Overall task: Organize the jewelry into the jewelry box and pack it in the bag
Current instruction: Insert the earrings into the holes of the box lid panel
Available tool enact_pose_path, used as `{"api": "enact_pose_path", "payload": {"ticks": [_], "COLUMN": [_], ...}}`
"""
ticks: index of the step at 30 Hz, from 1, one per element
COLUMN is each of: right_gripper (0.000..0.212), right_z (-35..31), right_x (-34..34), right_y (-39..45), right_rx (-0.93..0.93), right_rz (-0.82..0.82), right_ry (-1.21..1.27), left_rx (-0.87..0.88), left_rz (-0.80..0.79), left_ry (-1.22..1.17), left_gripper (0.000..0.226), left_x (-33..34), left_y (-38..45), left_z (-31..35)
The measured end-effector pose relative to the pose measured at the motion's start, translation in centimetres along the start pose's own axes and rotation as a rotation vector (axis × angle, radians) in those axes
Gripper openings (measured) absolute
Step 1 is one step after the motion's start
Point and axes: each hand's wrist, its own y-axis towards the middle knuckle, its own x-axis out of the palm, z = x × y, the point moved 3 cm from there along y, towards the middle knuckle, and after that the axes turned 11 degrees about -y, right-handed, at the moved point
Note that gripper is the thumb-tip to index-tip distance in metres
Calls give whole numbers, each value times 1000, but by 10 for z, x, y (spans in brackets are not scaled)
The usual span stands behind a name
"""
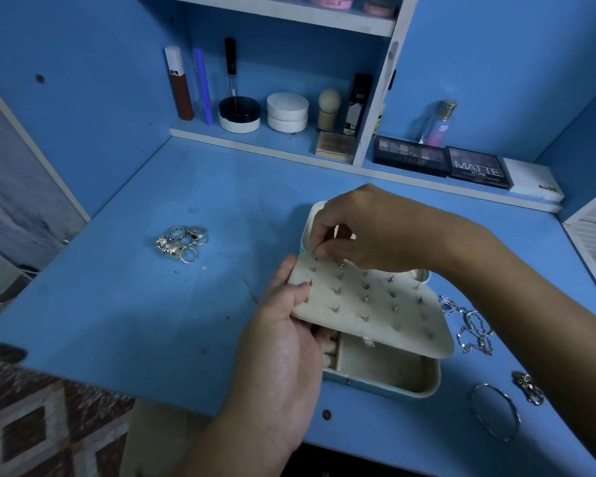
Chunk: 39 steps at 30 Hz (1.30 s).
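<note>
Cream earring panel, tilted over the open jewelry box on the surface, is gripped by the left hand; the right hand pinches a stud at its top edge. A slip could drop the stud.

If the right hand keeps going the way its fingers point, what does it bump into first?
The right hand points its fingers down at the cream earring panel that the left hand holds up. It would probably meet the panel's top edge first; the fingertips look nearly on it already.

Bare forearms, seemingly no sleeves
</note>
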Motion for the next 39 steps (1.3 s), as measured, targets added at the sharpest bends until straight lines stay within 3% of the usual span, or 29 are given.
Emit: {"api": "enact_pose_path", "payload": {"ticks": [10,15,39], "right_gripper": [16,14,15], "right_z": [-2,2,1], "right_x": [-3,-7,-4], "right_y": [4,4,3], "right_rx": [22,47,35], "right_rz": [-82,-76,-71], "right_ry": [-30,67,24], "left_rx": [0,-2,4], "left_rz": [9,0,13], "left_ry": [7,-8,-6], "left_gripper": [41,42,41], "left_x": [-1,0,1], "left_y": [0,0,-1], "left_z": [0,0,1]}}
